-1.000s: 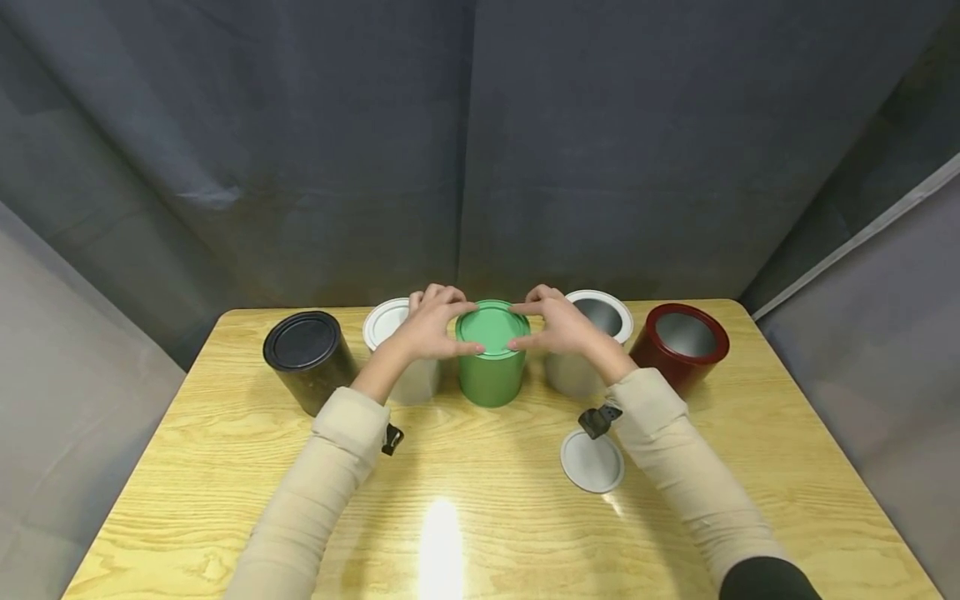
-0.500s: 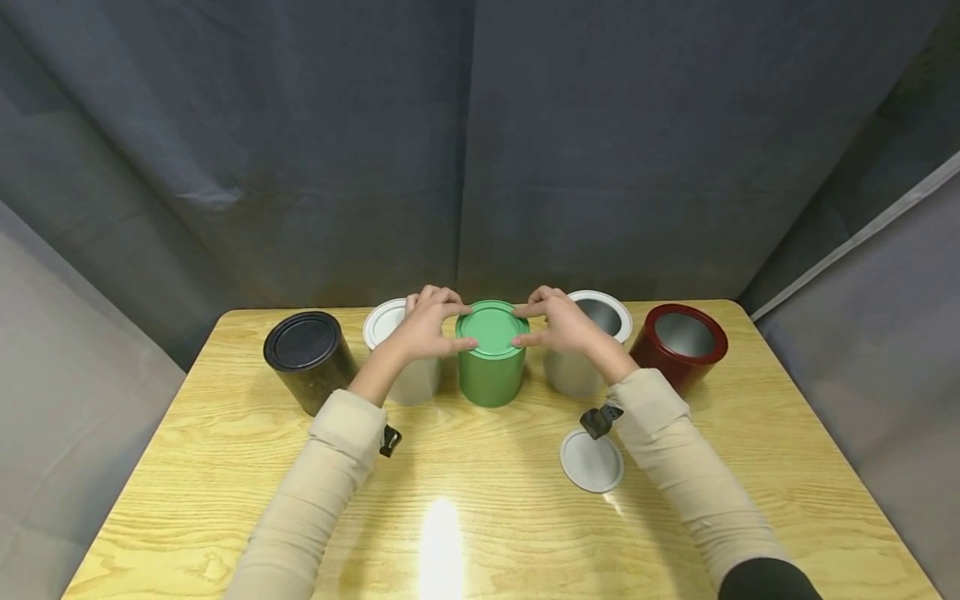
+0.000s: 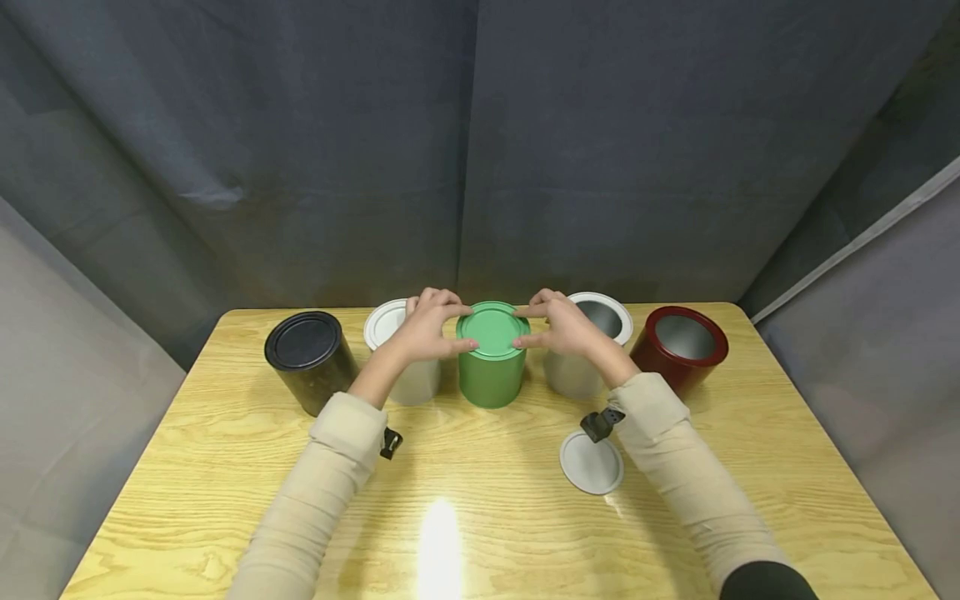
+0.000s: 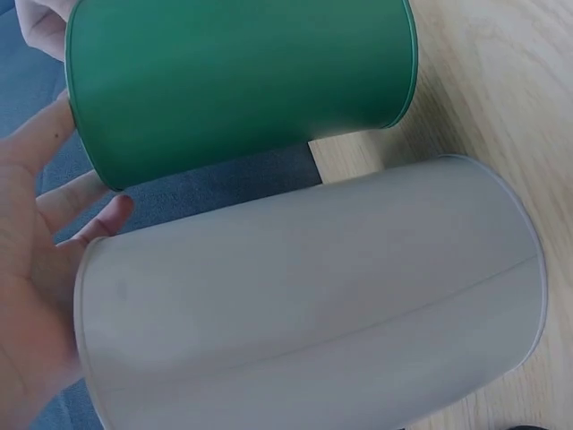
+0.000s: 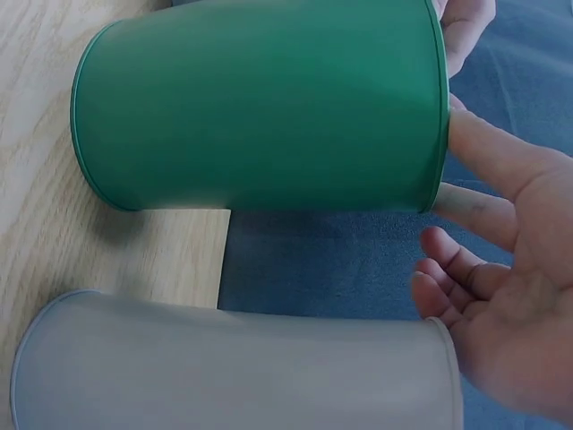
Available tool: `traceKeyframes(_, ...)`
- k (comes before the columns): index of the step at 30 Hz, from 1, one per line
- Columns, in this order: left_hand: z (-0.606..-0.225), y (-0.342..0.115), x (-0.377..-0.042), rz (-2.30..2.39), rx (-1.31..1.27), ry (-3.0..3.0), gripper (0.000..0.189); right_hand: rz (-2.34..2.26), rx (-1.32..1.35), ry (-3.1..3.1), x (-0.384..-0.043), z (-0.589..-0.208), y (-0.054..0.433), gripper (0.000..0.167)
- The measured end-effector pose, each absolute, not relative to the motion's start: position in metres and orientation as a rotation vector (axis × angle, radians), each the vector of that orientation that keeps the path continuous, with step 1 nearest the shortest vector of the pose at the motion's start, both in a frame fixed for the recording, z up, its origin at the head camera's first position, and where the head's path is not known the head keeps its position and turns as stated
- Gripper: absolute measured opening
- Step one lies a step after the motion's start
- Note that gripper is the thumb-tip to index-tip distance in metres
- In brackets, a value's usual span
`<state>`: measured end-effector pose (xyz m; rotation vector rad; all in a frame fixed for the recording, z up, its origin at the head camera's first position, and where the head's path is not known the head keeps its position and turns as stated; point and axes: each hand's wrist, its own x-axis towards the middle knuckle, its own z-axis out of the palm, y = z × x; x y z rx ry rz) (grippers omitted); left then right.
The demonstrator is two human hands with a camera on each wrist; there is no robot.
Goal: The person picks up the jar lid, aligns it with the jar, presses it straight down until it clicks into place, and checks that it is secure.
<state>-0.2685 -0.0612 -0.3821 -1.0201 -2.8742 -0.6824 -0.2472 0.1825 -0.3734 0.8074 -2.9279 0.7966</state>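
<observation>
A green can (image 3: 491,383) with a green lid (image 3: 493,331) on top stands upright at the middle of the table's back. My left hand (image 3: 426,329) touches the left side of the lid rim, thumb in front and index finger behind. On the opposite side my right hand (image 3: 558,325) touches the rim in the same way. Straight thumbs and index fingers lie at the can's upper edge in both wrist views. The other fingers of the left hand reach over a white lidded can (image 3: 415,383); those of the right hand are near an open white can (image 3: 573,375).
A black lidded can (image 3: 303,342) stands at the far left and an open dark red can (image 3: 681,337) at the far right. A loose white lid (image 3: 591,463) lies on the wooden table (image 3: 487,517). Grey curtain (image 3: 337,150) hangs close behind.
Both thumbs have slid outward from over the lid to its edge, and the hands have drawn slightly apart. Over the last half second they stay nearly still. The cans have not moved.
</observation>
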Motion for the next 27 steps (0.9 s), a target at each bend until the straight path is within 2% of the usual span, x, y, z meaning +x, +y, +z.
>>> traceKeyframes(10, -0.386, -0.062, -0.264, -0.886, -1.061, -2.781, 0.054, 1.022, 0.807, -2.792, -0.245, -0.376, 0.188, 0.057)
traceKeyframes(27, -0.384, -0.059, -0.251, -1.053, -1.144, -2.641, 0.054, 1.235, 0.799, -2.686, -0.23, -0.373, 0.199, 0.048)
